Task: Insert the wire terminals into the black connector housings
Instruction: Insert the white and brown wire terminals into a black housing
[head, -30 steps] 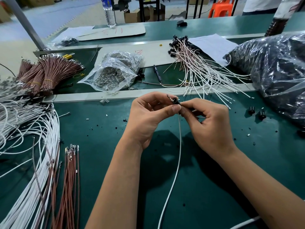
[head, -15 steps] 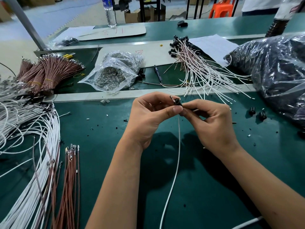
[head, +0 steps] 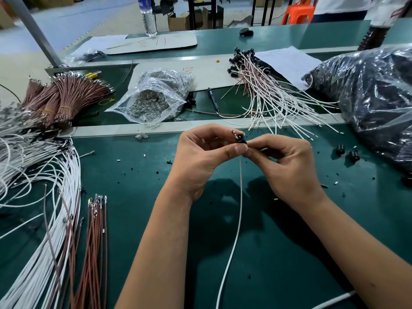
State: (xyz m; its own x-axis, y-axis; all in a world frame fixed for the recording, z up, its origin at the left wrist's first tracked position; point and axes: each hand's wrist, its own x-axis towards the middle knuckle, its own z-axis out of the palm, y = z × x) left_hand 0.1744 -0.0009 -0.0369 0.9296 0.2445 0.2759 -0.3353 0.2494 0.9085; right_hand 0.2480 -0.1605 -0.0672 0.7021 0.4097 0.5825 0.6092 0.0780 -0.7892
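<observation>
hands are meeting above the green tabletop: the left hand and right hand are together pinching a black connector housing, a metal terminal protruding from its top, while a white wire is trailing down toward the camera.

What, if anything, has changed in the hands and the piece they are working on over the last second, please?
Very little. Both hands have drifted slightly up and away from the person, the left hand and right hand still pinching the small black connector housing between them. The thin white wire still hangs down from it toward the person. Nothing was taken hold of or let go, and nothing on the bench moved.
</observation>
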